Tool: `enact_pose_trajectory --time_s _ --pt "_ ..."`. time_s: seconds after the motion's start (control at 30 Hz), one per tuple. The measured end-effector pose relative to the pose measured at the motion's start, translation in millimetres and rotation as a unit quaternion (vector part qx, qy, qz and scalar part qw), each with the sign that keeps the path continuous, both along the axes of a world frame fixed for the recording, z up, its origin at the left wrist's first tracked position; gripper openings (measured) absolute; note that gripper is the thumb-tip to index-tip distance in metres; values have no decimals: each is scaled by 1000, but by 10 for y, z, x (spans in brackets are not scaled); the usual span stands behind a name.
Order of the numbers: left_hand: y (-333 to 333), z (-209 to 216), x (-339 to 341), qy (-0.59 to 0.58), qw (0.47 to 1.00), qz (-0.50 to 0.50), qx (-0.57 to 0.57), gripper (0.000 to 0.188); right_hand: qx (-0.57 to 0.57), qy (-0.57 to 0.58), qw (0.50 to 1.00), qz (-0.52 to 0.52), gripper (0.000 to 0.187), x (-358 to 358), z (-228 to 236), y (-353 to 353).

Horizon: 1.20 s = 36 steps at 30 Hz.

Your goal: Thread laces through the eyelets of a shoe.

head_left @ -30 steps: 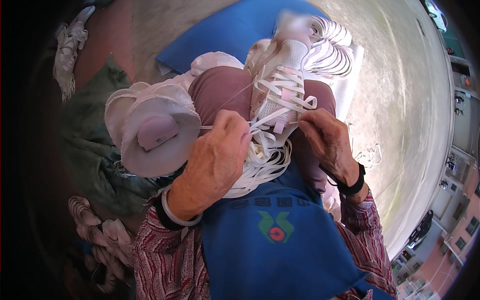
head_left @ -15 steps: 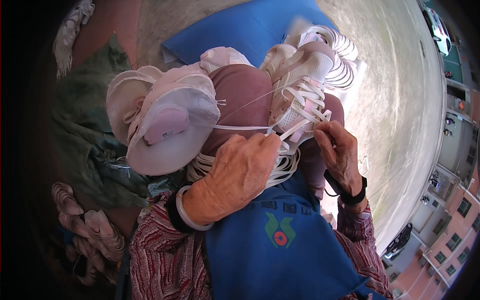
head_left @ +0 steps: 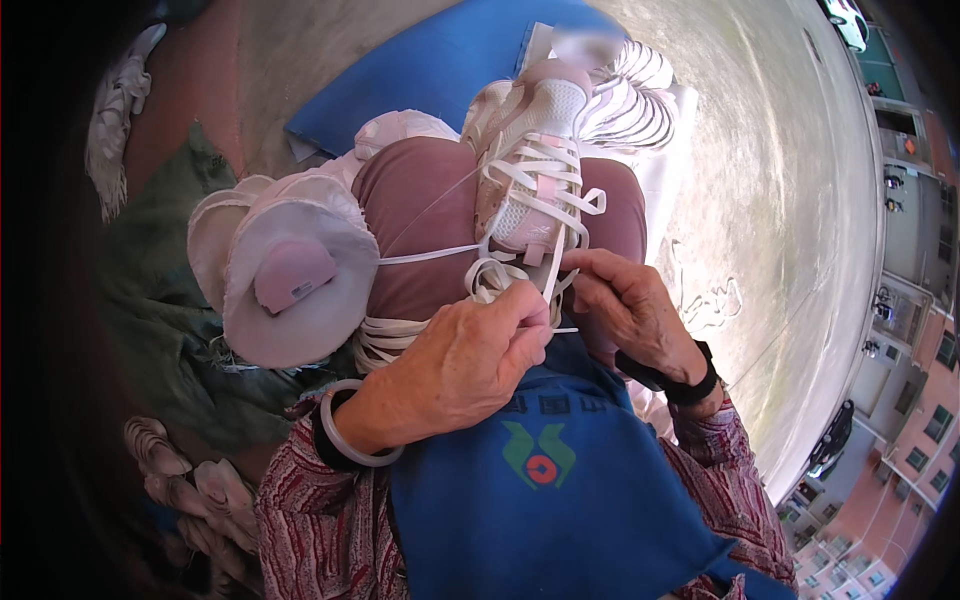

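Several pale, cup-shaped shoe pieces [head_left: 298, 325] sit at nine o'clock, one with a pink tab [head_left: 295, 275] inside, and a lace strand crosses the left knee toward them. More striped pieces [head_left: 630, 105] stand in a row at one o'clock, and a pile of shoe parts [head_left: 225, 500] lies at eight. Behind the left hand, which partly hides it, sits a bundle of white laces [head_left: 380, 343].

Mauve trouser knees [head_left: 415, 200] flank the white-and-pink sneaker [head_left: 525, 205], which rests in the lap just past twelve o'clock, above a blue apron [head_left: 470, 520]. Pale floor [head_left: 770, 190] spreads toward three, with green cloth [head_left: 150, 330] at nine and a blue sheet [head_left: 400, 75] between eleven and twelve. Outside, a dark car [head_left: 832, 440] and pink building [head_left: 930, 450] show at four.

The left hand [head_left: 455, 365] is closed, pinching a white lace [head_left: 557, 265] that runs down from the sneaker. The right hand [head_left: 635, 315] is half curled, thumb and forefinger beside that lace; I cannot tell whether they grip a strand.
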State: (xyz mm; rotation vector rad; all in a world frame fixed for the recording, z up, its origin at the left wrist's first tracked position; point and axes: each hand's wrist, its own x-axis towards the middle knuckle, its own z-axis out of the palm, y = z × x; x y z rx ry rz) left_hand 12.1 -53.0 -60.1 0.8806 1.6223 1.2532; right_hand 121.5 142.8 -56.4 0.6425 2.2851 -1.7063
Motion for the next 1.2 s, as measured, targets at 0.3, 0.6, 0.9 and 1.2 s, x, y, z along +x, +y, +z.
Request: enact_pose_trajectory --time_s 0.3,0.6,0.9,1.2 --pt "60 57 37 -93 993 -34 -68 13 -152 -86 984 -20 36 15 65 -64" --pt "162 183 46 -122 992 16 -13 15 18 149 988 -34 77 12 -289 -343" --pt "149 161 42 -66 997 34 -25 16 302 122 945 8 41 -149 -429 -287" --pt "33 167 -175 -7 997 73 -40 14 303 99 944 80 16 3 -304 -226"
